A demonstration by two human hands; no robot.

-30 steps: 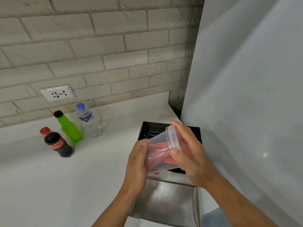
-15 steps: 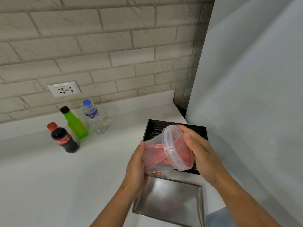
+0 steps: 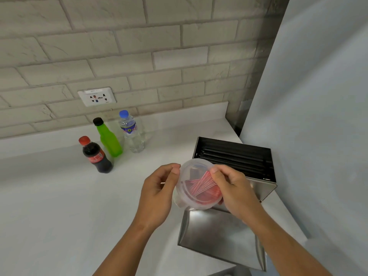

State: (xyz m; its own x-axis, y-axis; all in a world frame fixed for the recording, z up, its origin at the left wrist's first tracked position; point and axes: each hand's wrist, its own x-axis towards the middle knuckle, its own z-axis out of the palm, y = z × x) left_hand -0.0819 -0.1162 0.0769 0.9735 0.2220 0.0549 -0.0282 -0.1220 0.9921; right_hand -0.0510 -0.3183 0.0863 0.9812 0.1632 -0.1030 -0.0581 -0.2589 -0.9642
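A clear plastic tub (image 3: 196, 187) holding several red-and-white straws is held above the counter, its lid turned toward me. My left hand (image 3: 159, 193) grips the tub's left side, thumb at the lid's rim. My right hand (image 3: 235, 191) holds the right side, with its fingertips curled over the lid's upper right edge. Just behind and below the tub stands a steel straw dispenser (image 3: 264, 188), open at the top, with black straws lying inside. Its shiny lid or tray (image 3: 217, 234) lies flat in front of it.
On the white counter (image 3: 59, 206) at the back left stand a cola bottle (image 3: 96, 155), a green bottle (image 3: 108, 138) and a water bottle (image 3: 131, 132). A wall socket (image 3: 97, 96) sits in the brick wall. A pale grey panel (image 3: 318, 116) rises at the right.
The tub has been turned so its lid faces me. My right hand moved from covering the lid to pinching its upper right rim. The camera has drawn back and tilted.
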